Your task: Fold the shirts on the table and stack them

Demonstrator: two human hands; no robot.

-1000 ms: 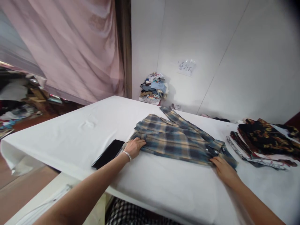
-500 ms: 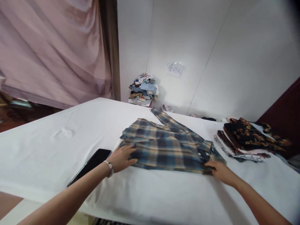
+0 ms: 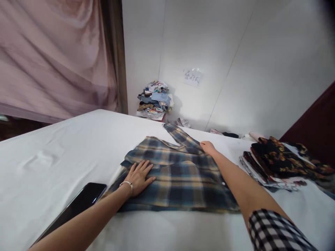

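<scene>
A plaid shirt point(image 3: 180, 177) in blue, dark grey and yellow lies partly folded on the white-covered table point(image 3: 86, 153). One of its sleeves point(image 3: 180, 134) stretches away toward the far edge. My left hand point(image 3: 140, 178) rests flat on the shirt's left part, fingers spread. With closed fingers, my right hand point(image 3: 208, 147) pinches the cloth at the base of that sleeve on the far right side. My right forearm covers part of the shirt's right end, where a white button shows.
A black phone point(image 3: 75, 205) lies left of the shirt, partly behind my left forearm. Folded clothes point(image 3: 272, 160) are stacked at the right. Against the wall stands a pile of clothes point(image 3: 156, 99), with a handwritten paper point(image 3: 193, 77) beside it. A pink curtain point(image 3: 57, 59) hangs at the left.
My right hand has left the shirt's near right corner and moved to the far side, onto the sleeve. My left hand has shifted further onto the shirt and lies flatter.
</scene>
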